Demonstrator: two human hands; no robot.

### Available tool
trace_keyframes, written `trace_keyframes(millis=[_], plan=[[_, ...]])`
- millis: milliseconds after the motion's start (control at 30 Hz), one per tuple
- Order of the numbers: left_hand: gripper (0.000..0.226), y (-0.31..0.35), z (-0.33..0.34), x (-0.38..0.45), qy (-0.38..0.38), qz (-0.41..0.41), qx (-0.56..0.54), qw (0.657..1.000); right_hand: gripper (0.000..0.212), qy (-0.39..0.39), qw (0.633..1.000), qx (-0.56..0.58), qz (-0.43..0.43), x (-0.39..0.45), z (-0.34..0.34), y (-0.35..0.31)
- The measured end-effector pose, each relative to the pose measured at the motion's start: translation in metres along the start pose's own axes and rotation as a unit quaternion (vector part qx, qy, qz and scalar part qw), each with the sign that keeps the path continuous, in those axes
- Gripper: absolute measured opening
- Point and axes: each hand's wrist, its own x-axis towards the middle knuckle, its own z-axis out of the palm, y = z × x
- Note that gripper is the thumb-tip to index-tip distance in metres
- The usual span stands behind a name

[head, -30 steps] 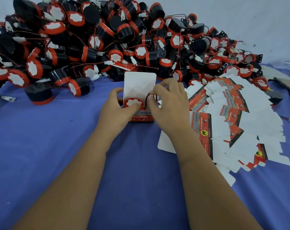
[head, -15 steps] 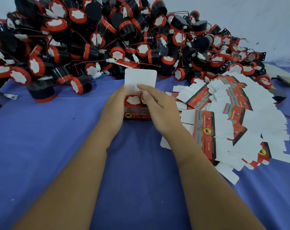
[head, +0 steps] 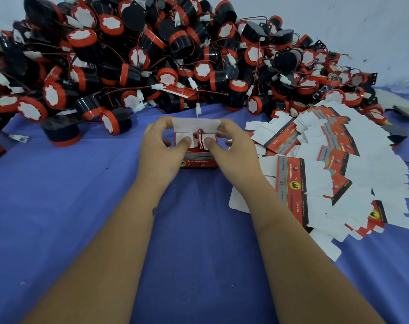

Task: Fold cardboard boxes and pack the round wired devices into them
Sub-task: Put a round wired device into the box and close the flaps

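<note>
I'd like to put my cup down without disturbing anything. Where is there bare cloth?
Bare blue cloth lies left of the left hand, below the device heap, and between the forearms. Crowded: the heap at the back, flat box blanks on the right.

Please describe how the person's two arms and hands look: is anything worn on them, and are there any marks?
Both forearms are bare, without sleeves. The left hand and right hand wear no gloves, rings or watch. The left forearm has one small dark mark.
</note>
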Motion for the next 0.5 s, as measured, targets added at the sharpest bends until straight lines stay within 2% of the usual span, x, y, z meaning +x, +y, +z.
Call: trace_keyframes(millis=[100, 200, 300, 367, 400, 500], plan=[[0.030, -0.001, -0.003, 0.001, 0.011, -0.006, -0.046, 0.999, 0.019, 0.004, 1.000, -0.016, 0.012, 0.001, -0.002, 0.005], [0.025, -0.003, -0.010, 0.003, -0.036, -0.026, -0.071, 0.996, 0.017, 0.006, 1.000, 0.003, 0.018, 0.003, -0.003, 0.007], [0.030, -0.004, -0.021, 0.006, -0.085, -0.023, -0.058, 0.994, 0.028, -0.002, 1.000, 0.013, 0.026, 0.004, -0.004, 0.007], [0.034, -0.005, -0.026, 0.007, -0.103, -0.058, -0.099, 0.988, 0.039, -0.008, 0.994, 0.077, 0.074, 0.004, -0.006, 0.006], [0.032, -0.005, -0.027, 0.007, -0.107, -0.063, -0.105, 0.987, 0.038, -0.008, 0.989, 0.108, 0.099, 0.005, -0.006, 0.006], [0.022, -0.007, -0.026, 0.001, -0.125, 0.003, -0.004, 0.992, 0.022, 0.002, 0.993, 0.074, 0.096, 0.004, -0.003, 0.008]])
